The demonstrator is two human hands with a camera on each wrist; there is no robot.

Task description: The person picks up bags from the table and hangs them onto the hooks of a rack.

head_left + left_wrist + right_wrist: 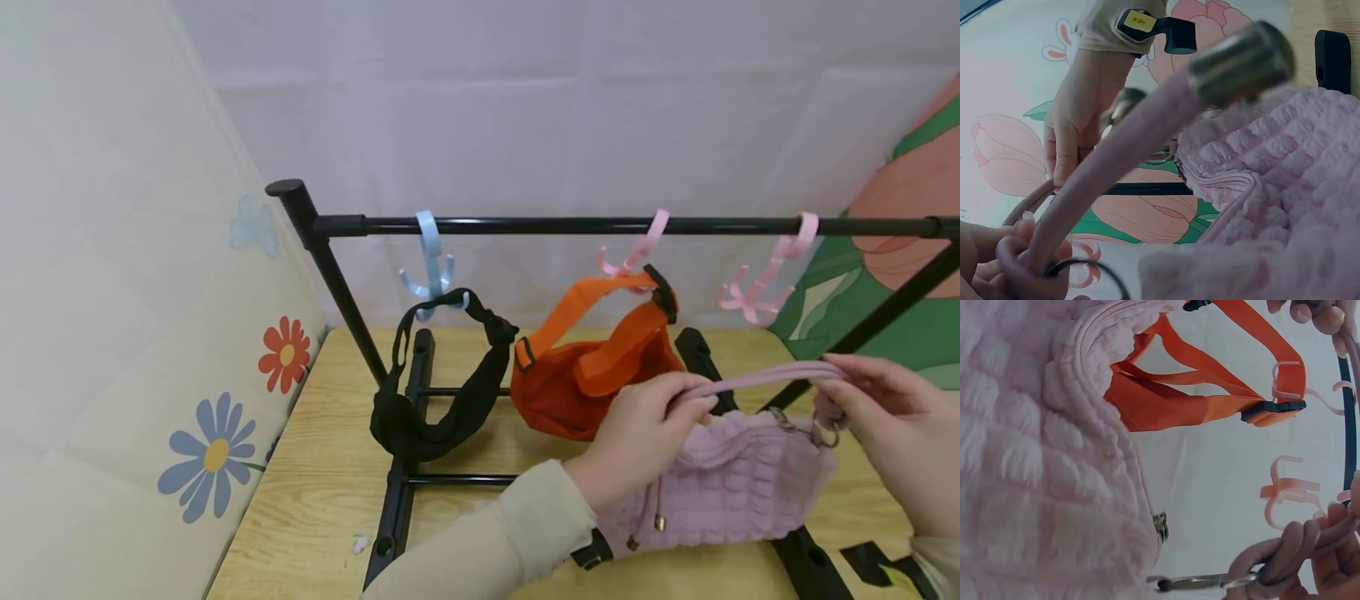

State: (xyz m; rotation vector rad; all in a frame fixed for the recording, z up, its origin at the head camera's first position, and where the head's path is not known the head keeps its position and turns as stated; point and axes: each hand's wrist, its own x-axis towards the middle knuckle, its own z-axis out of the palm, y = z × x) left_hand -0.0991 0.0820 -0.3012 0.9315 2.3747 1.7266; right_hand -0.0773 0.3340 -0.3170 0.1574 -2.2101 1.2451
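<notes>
A puffy pink handbag hangs from its cord strap, which both hands hold at opposite ends. My left hand grips the strap's left end, by the knotted cord and a dark ring. My right hand pinches the strap's right end above a metal ring. Two cord ends with metal tips dangle over the bag's front. In the right wrist view, the zipper runs along the bag's top edge.
A black rack bar spans the view above the table. A black bag hangs on a blue hook. An orange-red bag hangs on a pink hook. Another pink hook hangs at the right with nothing on it.
</notes>
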